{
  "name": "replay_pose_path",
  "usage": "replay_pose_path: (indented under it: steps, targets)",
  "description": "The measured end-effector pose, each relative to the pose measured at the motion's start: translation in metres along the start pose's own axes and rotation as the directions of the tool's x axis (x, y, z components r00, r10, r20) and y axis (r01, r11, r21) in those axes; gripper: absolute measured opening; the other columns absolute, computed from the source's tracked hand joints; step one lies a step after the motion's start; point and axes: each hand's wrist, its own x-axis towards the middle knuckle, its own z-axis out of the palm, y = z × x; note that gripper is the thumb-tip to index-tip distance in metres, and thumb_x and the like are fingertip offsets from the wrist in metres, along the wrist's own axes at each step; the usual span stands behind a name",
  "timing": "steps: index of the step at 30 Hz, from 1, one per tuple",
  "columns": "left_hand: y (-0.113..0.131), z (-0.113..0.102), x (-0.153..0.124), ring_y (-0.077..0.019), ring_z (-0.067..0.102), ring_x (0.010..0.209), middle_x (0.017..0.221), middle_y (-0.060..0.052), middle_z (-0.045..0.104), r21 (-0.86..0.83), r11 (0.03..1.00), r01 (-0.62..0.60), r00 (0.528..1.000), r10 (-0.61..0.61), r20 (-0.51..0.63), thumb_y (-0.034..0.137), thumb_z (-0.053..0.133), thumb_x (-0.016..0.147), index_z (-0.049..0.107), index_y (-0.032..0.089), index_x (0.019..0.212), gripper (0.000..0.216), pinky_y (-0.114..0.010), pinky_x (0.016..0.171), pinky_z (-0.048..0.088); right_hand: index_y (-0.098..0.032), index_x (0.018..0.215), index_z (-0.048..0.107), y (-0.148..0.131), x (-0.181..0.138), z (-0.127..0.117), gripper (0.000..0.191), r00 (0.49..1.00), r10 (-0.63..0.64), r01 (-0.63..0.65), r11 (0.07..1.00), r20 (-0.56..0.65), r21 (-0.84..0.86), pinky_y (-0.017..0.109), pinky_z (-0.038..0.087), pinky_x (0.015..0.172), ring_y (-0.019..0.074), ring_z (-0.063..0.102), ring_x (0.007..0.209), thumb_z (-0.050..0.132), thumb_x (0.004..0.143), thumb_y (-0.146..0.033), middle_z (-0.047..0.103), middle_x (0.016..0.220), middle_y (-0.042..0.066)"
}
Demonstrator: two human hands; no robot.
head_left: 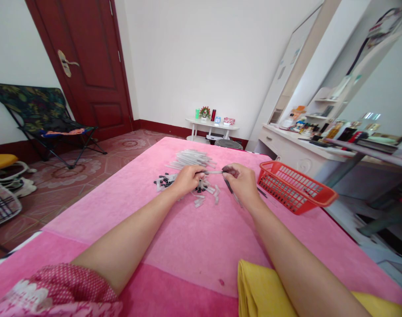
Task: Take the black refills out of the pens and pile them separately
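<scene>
A slim grey pen [214,172] is held level between my two hands above the pink cloth. My left hand [188,178] pinches its left end, and my right hand [241,179] grips the right end with closed fingers. Beneath the right fingers slants a dark slim stick [233,192]; whether that hand also holds it I cannot tell. Just beyond my hands lies a pile of pale grey pen barrels [191,157]. Small black caps [164,179] and short clear plastic pieces [198,201] are scattered around my left hand, which partly hides them.
An orange-red plastic basket [295,187] sits to the right on the pink cloth [121,211]. Folded yellow fabric [262,286] lies near me under my right forearm. Farther off are a folding chair [52,116], a low white table [214,125] and a cluttered dresser [296,143].
</scene>
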Motion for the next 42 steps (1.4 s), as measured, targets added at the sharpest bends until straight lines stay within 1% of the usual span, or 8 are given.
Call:
replay_pose_path:
  steps: [8, 15, 20, 25, 30, 34, 39, 42]
  targets:
    - [0.005, -0.002, 0.000, -0.0208, 0.063, 0.093, 0.099, -0.007, 0.071, 0.022, 1.000, -0.018, 1.000, 0.019, -0.025, 0.014, 0.051, 0.078, 0.070, 0.017, 0.100, 0.029, -0.031, 0.084, 0.047, -0.018, 0.079, 0.066, -0.004, -0.002, -0.003, 0.013, 0.999, 0.028, -0.025, 0.996, 0.031, -0.089, 0.024, 0.044, 0.064, 0.0144, 0.061, 0.065, 0.054, 0.077, -0.024, 0.068, 0.070, 0.002]
    - [0.003, -0.002, 0.000, -0.0208, 0.063, 0.094, 0.100, -0.007, 0.070, 0.046, 0.999, -0.028, 0.999, 0.029, -0.029, 0.015, 0.051, 0.079, 0.070, 0.018, 0.101, 0.029, -0.031, 0.085, 0.047, -0.018, 0.073, 0.062, -0.008, -0.004, -0.006, 0.037, 0.991, 0.099, -0.074, 0.964, 0.088, -0.256, 0.024, 0.038, 0.057, 0.0149, 0.059, 0.060, 0.041, 0.088, -0.045, 0.066, 0.067, 0.004]
    - [0.002, -0.001, 0.000, -0.0216, 0.063, 0.094, 0.100, -0.007, 0.070, 0.044, 0.999, -0.015, 0.999, 0.016, -0.032, 0.015, 0.051, 0.079, 0.070, 0.018, 0.101, 0.029, -0.032, 0.084, 0.048, -0.019, 0.084, 0.061, -0.004, -0.003, -0.006, 0.019, 0.994, 0.040, -0.020, 0.982, 0.102, -0.190, 0.023, 0.039, 0.058, 0.0132, 0.059, 0.058, 0.051, 0.082, -0.036, 0.065, 0.070, 0.001]
    - [0.003, -0.002, 0.000, -0.0217, 0.063, 0.094, 0.100, -0.007, 0.070, 0.024, 0.999, -0.032, 0.999, 0.032, -0.017, 0.017, 0.051, 0.080, 0.070, 0.017, 0.100, 0.027, -0.032, 0.085, 0.047, -0.019, 0.069, 0.061, -0.005, -0.003, -0.009, 0.037, 0.990, 0.091, -0.060, 0.960, 0.103, -0.272, 0.023, 0.038, 0.056, 0.0144, 0.058, 0.059, 0.041, 0.087, -0.044, 0.063, 0.063, 0.003]
    - [0.004, -0.002, 0.000, -0.0212, 0.063, 0.093, 0.100, -0.006, 0.071, 0.019, 1.000, -0.017, 1.000, 0.018, -0.021, 0.016, 0.051, 0.079, 0.070, 0.018, 0.100, 0.028, -0.031, 0.084, 0.048, -0.020, 0.080, 0.063, -0.007, -0.002, -0.010, 0.017, 0.991, 0.063, -0.030, 0.964, 0.118, -0.266, 0.022, 0.038, 0.057, 0.0133, 0.059, 0.063, 0.054, 0.080, -0.036, 0.067, 0.073, 0.001]
    - [0.005, -0.002, 0.000, -0.0212, 0.063, 0.093, 0.100, -0.007, 0.071, 0.017, 1.000, -0.019, 1.000, 0.020, -0.017, 0.016, 0.051, 0.079, 0.070, 0.017, 0.099, 0.028, -0.031, 0.084, 0.048, -0.020, 0.065, 0.060, -0.009, -0.002, -0.011, 0.038, 0.982, 0.108, -0.058, 0.953, 0.153, -0.297, 0.023, 0.036, 0.054, 0.0137, 0.057, 0.056, 0.040, 0.088, -0.043, 0.063, 0.061, 0.002]
    - [0.005, -0.003, 0.001, -0.0206, 0.064, 0.090, 0.099, -0.007, 0.071, 0.005, 1.000, -0.004, 1.000, 0.004, -0.024, 0.016, 0.051, 0.079, 0.070, 0.016, 0.100, 0.028, -0.031, 0.082, 0.048, -0.021, 0.080, 0.062, -0.010, -0.002, -0.012, 0.019, 0.990, 0.057, -0.022, 0.965, 0.129, -0.261, 0.022, 0.036, 0.055, 0.0134, 0.058, 0.060, 0.053, 0.081, -0.038, 0.067, 0.073, 0.001]
    - [0.004, -0.002, 0.001, -0.0202, 0.064, 0.092, 0.099, -0.007, 0.071, 0.009, 1.000, -0.029, 0.999, 0.030, -0.020, 0.016, 0.051, 0.079, 0.070, 0.016, 0.099, 0.027, -0.030, 0.084, 0.048, -0.019, 0.063, 0.059, -0.011, -0.002, -0.012, 0.037, 0.982, 0.084, -0.029, 0.954, 0.171, -0.300, 0.022, 0.035, 0.054, 0.0139, 0.057, 0.057, 0.041, 0.087, -0.041, 0.062, 0.060, 0.003]
